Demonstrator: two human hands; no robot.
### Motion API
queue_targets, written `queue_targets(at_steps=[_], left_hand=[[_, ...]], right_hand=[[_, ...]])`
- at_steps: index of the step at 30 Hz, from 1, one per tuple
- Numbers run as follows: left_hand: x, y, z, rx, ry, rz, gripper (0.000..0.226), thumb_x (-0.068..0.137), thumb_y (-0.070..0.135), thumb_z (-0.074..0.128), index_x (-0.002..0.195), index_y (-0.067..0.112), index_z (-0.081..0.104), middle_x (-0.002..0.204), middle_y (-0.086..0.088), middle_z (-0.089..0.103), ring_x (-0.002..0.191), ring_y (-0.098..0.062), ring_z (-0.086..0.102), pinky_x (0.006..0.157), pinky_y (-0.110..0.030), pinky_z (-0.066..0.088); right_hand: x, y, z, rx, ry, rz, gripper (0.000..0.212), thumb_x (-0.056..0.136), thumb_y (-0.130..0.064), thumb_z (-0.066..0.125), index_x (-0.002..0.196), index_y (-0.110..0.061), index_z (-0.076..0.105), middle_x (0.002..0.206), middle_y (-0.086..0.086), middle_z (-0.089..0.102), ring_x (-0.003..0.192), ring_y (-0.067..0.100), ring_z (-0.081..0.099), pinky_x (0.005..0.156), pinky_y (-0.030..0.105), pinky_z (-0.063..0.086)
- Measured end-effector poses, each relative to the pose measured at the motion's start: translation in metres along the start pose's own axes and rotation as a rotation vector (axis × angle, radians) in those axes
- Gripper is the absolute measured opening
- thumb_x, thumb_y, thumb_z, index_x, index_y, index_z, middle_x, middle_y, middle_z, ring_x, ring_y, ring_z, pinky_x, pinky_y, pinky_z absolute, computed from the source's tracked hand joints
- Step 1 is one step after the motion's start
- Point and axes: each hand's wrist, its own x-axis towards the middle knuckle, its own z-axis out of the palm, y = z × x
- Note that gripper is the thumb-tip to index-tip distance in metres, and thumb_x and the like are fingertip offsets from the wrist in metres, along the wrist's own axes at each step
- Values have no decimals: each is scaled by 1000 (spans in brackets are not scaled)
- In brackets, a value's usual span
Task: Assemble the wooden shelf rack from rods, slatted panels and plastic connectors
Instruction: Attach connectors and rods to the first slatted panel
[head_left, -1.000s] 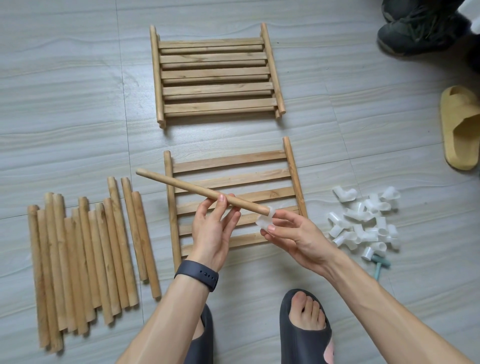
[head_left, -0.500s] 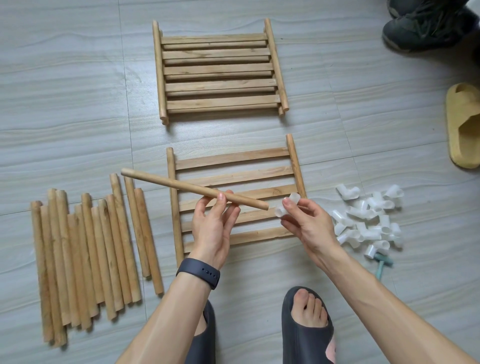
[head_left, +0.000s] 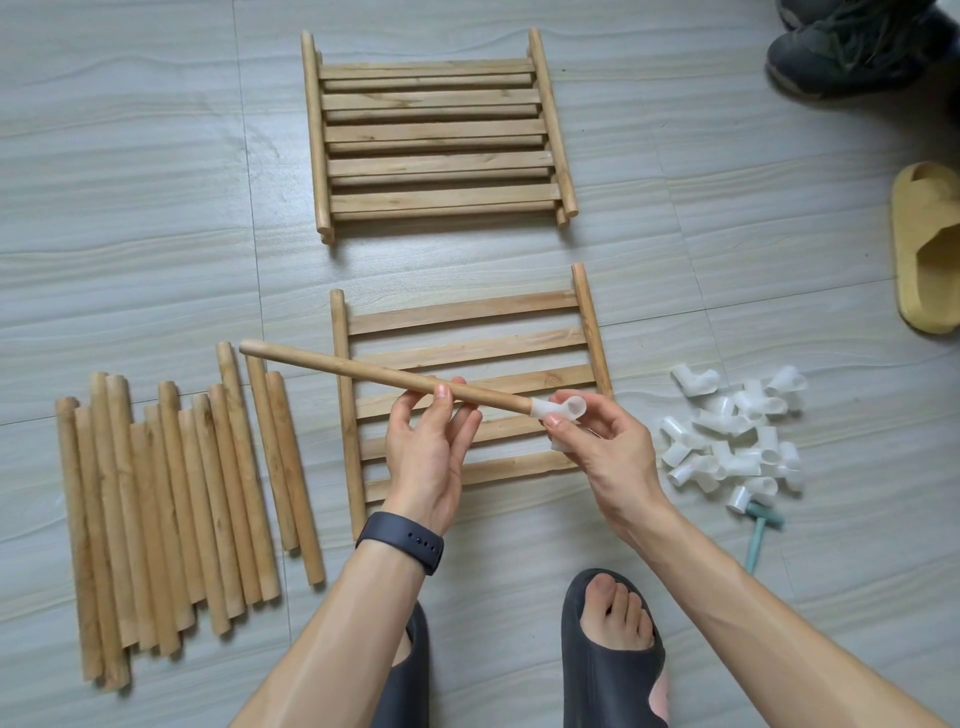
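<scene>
Fingers (head_left: 467, 423) of the left hand (head_left: 426, 457) are curled around a long round wooden rod (head_left: 363, 371), with the thumb pressing on its top, and hold it in the air near its right half. The fingers (head_left: 558, 423) of the right hand (head_left: 608, 457) pinch a white plastic elbow connector (head_left: 563, 408), which sits over the right end of the rod. Under both hands a single wooden slatted panel (head_left: 467, 312) lies flat on the grey tiled floor (head_left: 130, 208). Further away from the person lies a stack of wooden slatted panels (head_left: 431, 130). To the left of the single panel, a row of loose wooden rods (head_left: 171, 493) lies side by side. To the right is a pile of white plastic connectors (head_left: 737, 436), and a small teal plastic hammer (head_left: 758, 535) touches its near edge. A dark band (head_left: 402, 540) is on the left wrist. A yellow slipper (head_left: 924, 249) lies at the right edge.
</scene>
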Motion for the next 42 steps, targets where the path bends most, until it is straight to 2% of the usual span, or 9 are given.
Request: queue_targets(at_steps=[4,8,11,15,21,30,34,39,42], left_hand=[[0,1,0,16,-7,6,39,99,14,60,135,5,48,114,-12,73,111,-27,68,84,-31,60],[3,4,-3,18,3,7,34,99,13,60,131,6,50,112,-11,73,113,-28,68,79,-29,60],[5,8,-6,-8,30,16,39,99,13,59,135,3,47,108,-8,74,109,-25,70,85,-32,60],[1,6,-3,-26,13,3,40,100,13,57,136,4,43,114,-11,73,107,-25,70,85,-32,60],[-8,-7,5,16,-24,-28,22,101,10,55,121,12,48,115,-12,73,105,-23,71,92,-36,57],[-16,-15,7,46,-36,-1,22,103,13,52,123,10,42,120,-11,70,102,-23,72,88,-32,59],[-21,-23,10,102,-6,29,25,103,16,52,125,10,41,122,-10,70,102,-21,72,95,-34,56],[-25,-24,14,47,47,25,30,102,16,54,129,9,42,119,-10,70,98,-21,73,85,-29,60],[-28,-25,17,58,58,44,35,102,17,53,133,8,40,118,-10,70,95,-20,74,83,-27,60]], right_hand=[[2,1,-3,-8,-65,37,30,87,-5,73,117,-10,71,111,11,74,105,33,70,77,24,55],[5,-3,-9,-102,-96,-4,31,88,-3,72,118,-9,71,113,7,75,101,19,72,80,22,55],[10,-7,-18,-44,-21,-23,29,87,-6,74,116,-9,71,112,7,75,104,23,72,90,32,58],[8,-9,-18,-6,89,-31,28,82,-14,80,108,-9,70,96,8,78,95,23,74,85,33,60],[4,-2,-5,-65,162,-103,34,76,-29,84,100,-13,65,96,8,77,92,21,75,90,40,59],[3,6,-2,-141,304,-125,35,71,-50,86,82,-27,62,88,-14,72,92,11,71,89,50,57],[-2,4,1,-173,336,-145,36,79,-39,83,92,-15,59,81,-22,70,83,-5,69,90,45,57],[-7,8,5,-177,300,-168,34,80,-35,83,90,-18,55,91,1,75,86,12,74,90,45,57],[-10,6,8,-124,294,-176,30,84,-27,81,91,-15,55,83,-3,76,86,8,74,91,45,57]])
